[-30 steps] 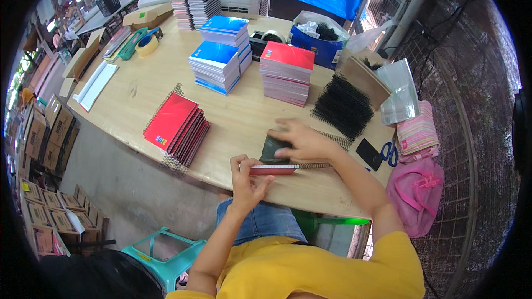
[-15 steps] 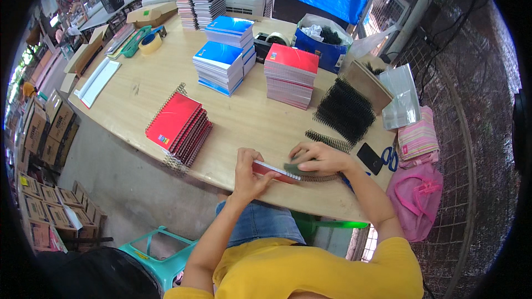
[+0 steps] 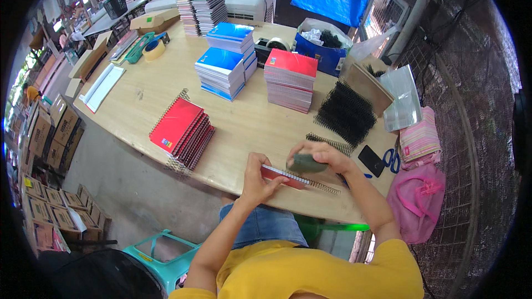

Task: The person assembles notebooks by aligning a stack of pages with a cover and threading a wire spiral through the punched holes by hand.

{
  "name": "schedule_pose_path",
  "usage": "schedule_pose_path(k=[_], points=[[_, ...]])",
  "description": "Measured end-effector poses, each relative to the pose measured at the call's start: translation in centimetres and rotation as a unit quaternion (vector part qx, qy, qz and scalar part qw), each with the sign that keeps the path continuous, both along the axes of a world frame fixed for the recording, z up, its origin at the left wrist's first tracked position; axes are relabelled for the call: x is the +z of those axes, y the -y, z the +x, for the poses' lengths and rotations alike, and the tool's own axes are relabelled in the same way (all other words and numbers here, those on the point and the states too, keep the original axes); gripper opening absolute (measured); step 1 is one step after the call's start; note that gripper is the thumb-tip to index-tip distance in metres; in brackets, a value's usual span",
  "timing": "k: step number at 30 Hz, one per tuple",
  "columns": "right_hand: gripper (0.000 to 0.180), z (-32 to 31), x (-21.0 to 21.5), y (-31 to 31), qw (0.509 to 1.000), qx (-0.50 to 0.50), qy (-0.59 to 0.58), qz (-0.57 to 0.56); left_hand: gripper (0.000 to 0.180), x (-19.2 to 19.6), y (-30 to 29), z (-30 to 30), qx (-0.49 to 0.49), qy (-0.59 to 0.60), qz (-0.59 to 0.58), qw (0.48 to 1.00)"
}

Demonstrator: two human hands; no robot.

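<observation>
My left hand (image 3: 259, 179) grips the near left end of a red spiral notebook (image 3: 284, 177) standing on its edge at the front of the wooden table (image 3: 138, 94). A black wire coil (image 3: 310, 181) runs along the notebook's top edge. My right hand (image 3: 321, 155) is closed on a dark green pad (image 3: 305, 163) and holds it against the coil. A loose black coil (image 3: 331, 143) lies just beyond my right hand.
A stack of bound red notebooks (image 3: 182, 131) lies to the left. Blue stacks (image 3: 221, 72) and a red stack (image 3: 290, 79) stand further back. A pile of black coils (image 3: 346, 113), a phone (image 3: 371, 160), scissors (image 3: 392, 160) and a pink bag (image 3: 415, 196) are at right.
The notebook went from lying flat under my right hand to standing on its edge. My right hand moved down onto the coil with the green pad.
</observation>
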State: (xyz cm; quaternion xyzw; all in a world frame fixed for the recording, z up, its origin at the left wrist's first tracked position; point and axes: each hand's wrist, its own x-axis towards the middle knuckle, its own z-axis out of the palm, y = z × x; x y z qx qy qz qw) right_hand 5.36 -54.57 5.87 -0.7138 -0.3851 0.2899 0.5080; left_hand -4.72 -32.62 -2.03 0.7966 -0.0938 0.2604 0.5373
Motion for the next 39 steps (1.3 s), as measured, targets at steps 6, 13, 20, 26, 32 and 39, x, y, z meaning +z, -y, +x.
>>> schedule_pose_path(k=[6, 13, 20, 26, 32, 39], points=[[0.034, 1.0, -0.3, -0.4, 0.993, -0.026, -0.015, 0.115, 0.040, -0.5, -1.4, -0.1, -0.089, -0.060, -0.273, 0.956], [0.035, -0.6, 1.0, -2.6, 0.971, -0.010, -0.172, 0.163, 0.019, -1.1, -4.0, 0.0, -0.163, -0.166, -0.328, 0.916], [0.035, 0.0, 0.5, -3.5, 0.997, -0.054, 0.061, -0.013, 0.032, -0.9, -3.9, 0.7, -0.147, -0.153, -0.363, 0.907], [0.037, 0.5, 0.4, -4.0, 0.999, -0.025, 0.042, 0.017, 0.042, -0.3, -4.0, 0.8, -0.145, -0.165, -0.357, 0.908], [0.046, -2.1, 0.3, 0.7, 0.932, -0.213, 0.292, -0.031, 0.054, 0.9, -4.9, 0.1, -0.140, -0.156, -0.360, 0.909], [0.057, -12.4, -5.2, 10.7, 0.724, -0.407, 0.440, -0.342, 0.067, 3.5, -4.0, -0.6, -0.138, -0.193, -0.402, 0.884]])
